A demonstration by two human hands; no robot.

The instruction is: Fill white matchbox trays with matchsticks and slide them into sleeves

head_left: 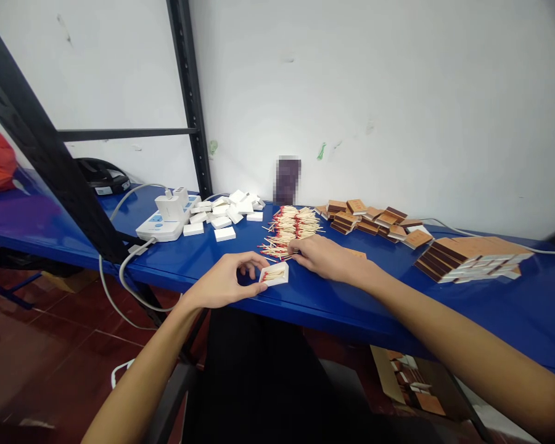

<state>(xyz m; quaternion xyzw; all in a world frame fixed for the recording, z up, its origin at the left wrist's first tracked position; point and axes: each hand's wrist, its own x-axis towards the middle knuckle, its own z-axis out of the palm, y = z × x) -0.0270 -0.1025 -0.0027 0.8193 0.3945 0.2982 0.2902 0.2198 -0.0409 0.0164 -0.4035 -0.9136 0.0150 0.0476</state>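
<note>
While the left hand (226,279) holds a small white tray (278,282) near the front edge of the blue counter (346,305), at the centre of the frame, its fingers pinch the tray's left end between thumb and forefinger. A few matches (271,275) lie inside the tray, which sits open side up. Just to the right and slightly higher, the right hand (324,256) reaches to the near edge of a heap of red-tipped sticks (300,223); its fingers are bent and close together, but I cannot tell whether they pinch any. Left of the heap, empty white boxes (224,234) lie scattered beside a power strip (161,230) with white plugs (170,208). Right of centre, brown matchboxes (370,217) lie in a loose pile, and farther right others stand in a neat stack (474,256). Behind the heap, a blurred dark object (287,180) leans against the white wall (351,92). At lower right, below the counter, a carton (385,377) holds more matchboxes. Black rack posts (192,92) rise at upper left.
</note>
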